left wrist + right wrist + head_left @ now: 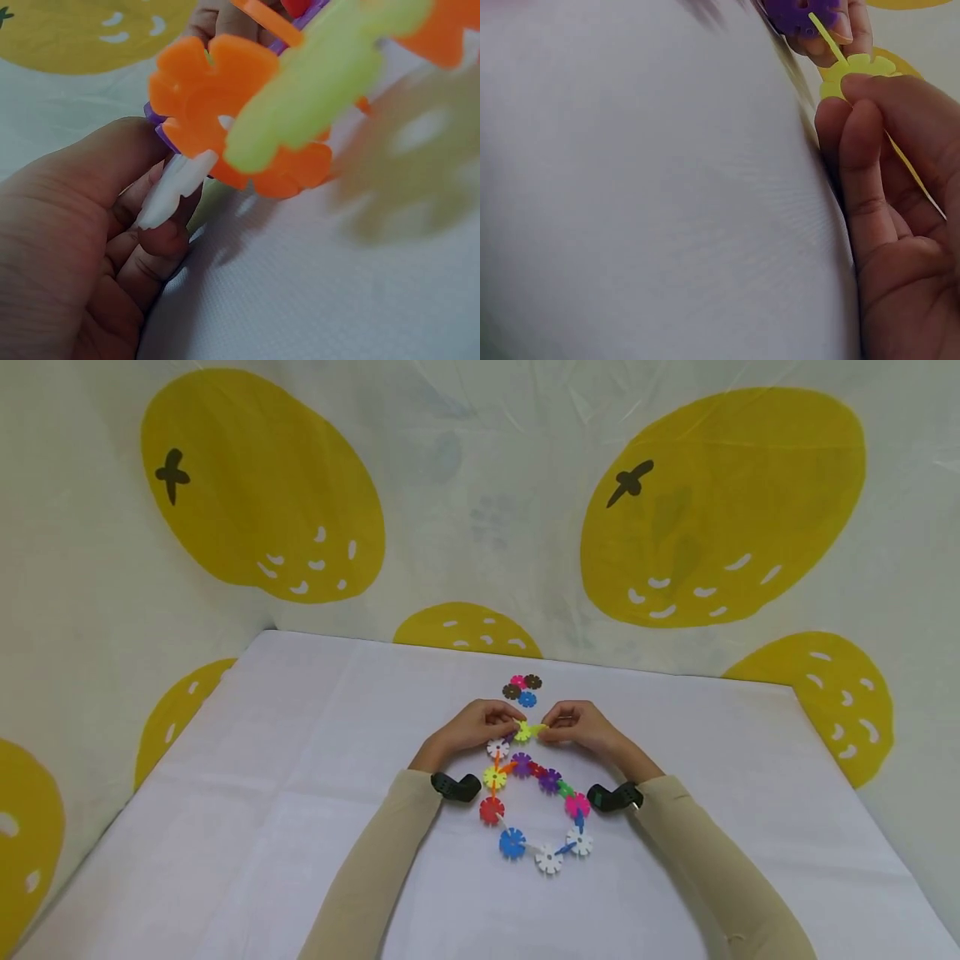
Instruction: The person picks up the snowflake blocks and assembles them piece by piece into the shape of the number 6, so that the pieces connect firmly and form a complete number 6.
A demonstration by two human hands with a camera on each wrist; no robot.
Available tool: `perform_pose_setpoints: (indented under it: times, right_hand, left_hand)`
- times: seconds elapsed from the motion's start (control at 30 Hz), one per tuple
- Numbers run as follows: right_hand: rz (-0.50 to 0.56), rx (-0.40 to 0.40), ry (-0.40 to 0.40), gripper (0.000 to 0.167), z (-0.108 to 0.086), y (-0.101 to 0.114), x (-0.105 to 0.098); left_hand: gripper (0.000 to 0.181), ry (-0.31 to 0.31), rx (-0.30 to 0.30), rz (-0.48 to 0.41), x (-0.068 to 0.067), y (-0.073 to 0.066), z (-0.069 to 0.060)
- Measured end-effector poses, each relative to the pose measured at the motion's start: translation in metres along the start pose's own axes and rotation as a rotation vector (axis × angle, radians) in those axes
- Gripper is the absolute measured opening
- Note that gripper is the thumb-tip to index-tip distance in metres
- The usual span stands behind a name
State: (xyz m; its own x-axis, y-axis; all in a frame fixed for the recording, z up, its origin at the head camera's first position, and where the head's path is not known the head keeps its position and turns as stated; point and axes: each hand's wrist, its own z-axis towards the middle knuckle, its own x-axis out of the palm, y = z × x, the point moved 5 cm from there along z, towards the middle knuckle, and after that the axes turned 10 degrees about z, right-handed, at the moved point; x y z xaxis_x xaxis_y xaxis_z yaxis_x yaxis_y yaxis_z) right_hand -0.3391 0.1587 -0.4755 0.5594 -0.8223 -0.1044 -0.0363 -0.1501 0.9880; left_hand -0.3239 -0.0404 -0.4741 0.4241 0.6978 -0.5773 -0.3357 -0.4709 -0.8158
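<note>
My left hand [480, 724] pinches a purple notched plastic disc [799, 16] at the upper end of a chain of flower-like interlocking discs. My right hand [583, 727] pinches a yellow disc [855, 73] between thumb and fingers. Another yellow disc, seen edge-on [826, 37], lies between that one and the purple disc. In the left wrist view, a white disc [176, 191] is close to my left fingertips, with an orange disc [202, 97] in front that partly hides the pinch. Below my hands, the joined discs form a ring, including a red disc [492, 811] and a blue disc [512, 843].
Beyond my hands lie several loose discs: a pink one [518, 682], brown ones [533, 682] and a blue one [527, 699]. A white cloth [300, 827] covers the table. Behind it hangs a pale sheet [480, 468] printed with yellow fruit shapes.
</note>
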Motion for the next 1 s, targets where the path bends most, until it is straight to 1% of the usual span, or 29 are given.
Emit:
perform_pose_setpoints:
  times: [0.1,0.23,0.37,0.5,0.63,0.8,0.87,1.0]
  right_hand:
    - [0.003,-0.022,0.002,0.016,-0.001,0.002,0.002]
    - [-0.034,-0.082,0.001,0.014,0.0,0.005,0.003]
    - [-0.042,-0.128,0.004,0.015,0.003,0.004,0.004]
    - [-0.041,-0.152,-0.004,0.016,0.004,0.005,0.006]
    - [-0.035,-0.161,-0.026,0.015,0.003,0.005,0.007]
    - [-0.031,-0.15,-0.038,0.018,0.005,0.003,0.007]
    - [-0.032,-0.145,-0.039,0.018,0.003,0.008,0.009]
    - [-0.026,-0.159,-0.033,0.014,-0.004,0.024,0.017]
  left_hand:
    - [0.023,0.003,-0.004,-0.007,-0.001,0.0,0.0]
    - [0.023,-0.006,-0.022,-0.009,-0.002,0.0,-0.001]
    - [0.023,-0.014,-0.033,-0.02,-0.003,0.0,0.0]
    - [0.022,-0.009,-0.046,-0.037,-0.002,0.003,0.0]
    - [0.022,-0.007,-0.055,-0.05,-0.001,0.004,0.001]
    - [0.021,-0.016,-0.062,-0.065,-0.001,0.003,0.0]
    - [0.021,-0.02,-0.071,-0.072,-0.002,0.003,0.0]
    - [0.021,-0.024,-0.081,-0.088,-0.003,0.001,-0.002]
